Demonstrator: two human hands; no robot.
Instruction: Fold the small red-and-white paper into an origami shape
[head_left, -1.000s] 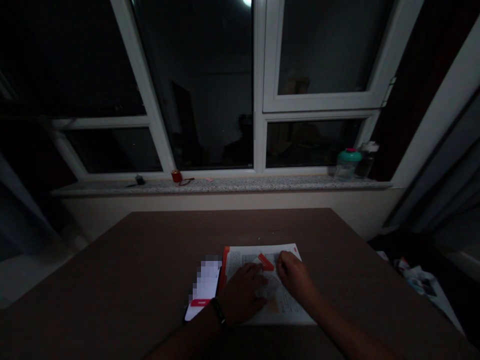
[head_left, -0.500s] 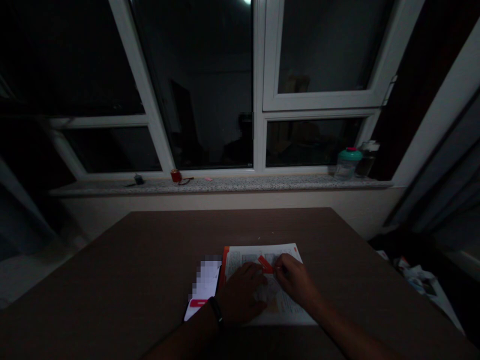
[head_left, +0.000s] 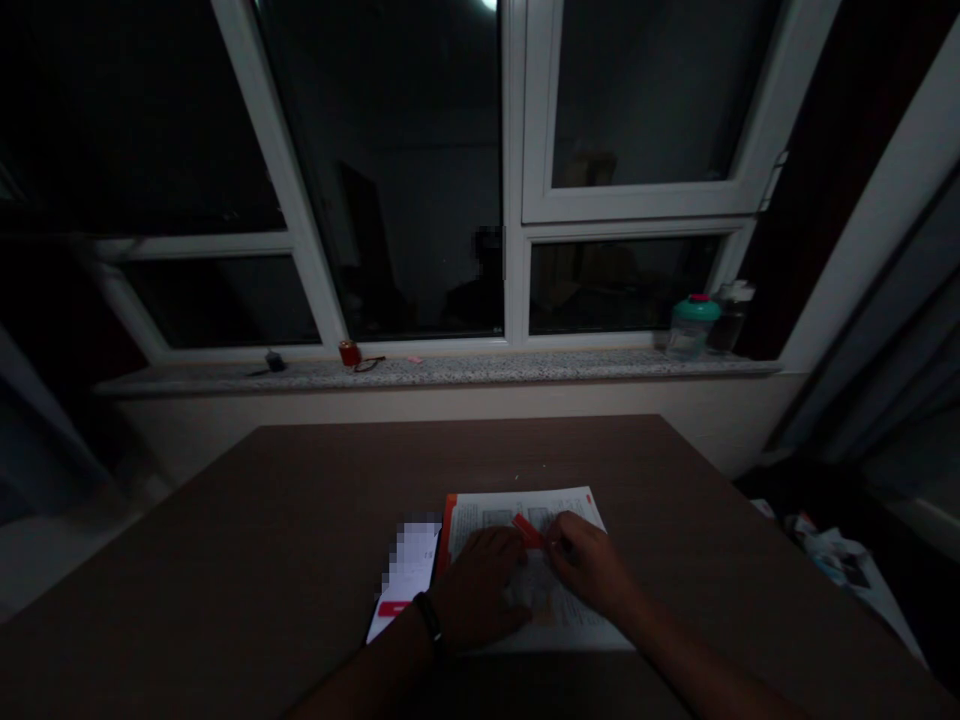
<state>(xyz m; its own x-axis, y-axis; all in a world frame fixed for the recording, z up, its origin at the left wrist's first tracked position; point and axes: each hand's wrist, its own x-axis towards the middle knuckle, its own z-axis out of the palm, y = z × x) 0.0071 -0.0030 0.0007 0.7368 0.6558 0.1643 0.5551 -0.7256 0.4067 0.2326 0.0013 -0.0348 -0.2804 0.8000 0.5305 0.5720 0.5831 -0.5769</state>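
A printed booklet or sheet (head_left: 577,625) with an orange left edge lies on the table, partly covered by my hands. My left hand (head_left: 484,590), with a dark band at the wrist, rests flat on it, fingers stretched out. At the page's upper middle is a bent strip of red paper or similar material (head_left: 527,530). The fingertips of my right hand (head_left: 589,562) are pinched together at the strip's right end. To the left of the booklet a phone (head_left: 412,560) lies with its screen lit, its lower part near my left wrist.
The brown table (head_left: 300,520) reaches toward a granite windowsill (head_left: 465,370). On the sill stand a shaker bottle (head_left: 694,325) with a teal lid, a clear bottle (head_left: 731,315), a small red jar (head_left: 349,353) and a small dark bottle (head_left: 274,360). Papers (head_left: 847,565) lie beyond the table's right edge.
The view has shifted slightly. My right hand and the red strip have moved a little; the strip's right part shows less than before. My left hand stays flat on the page.
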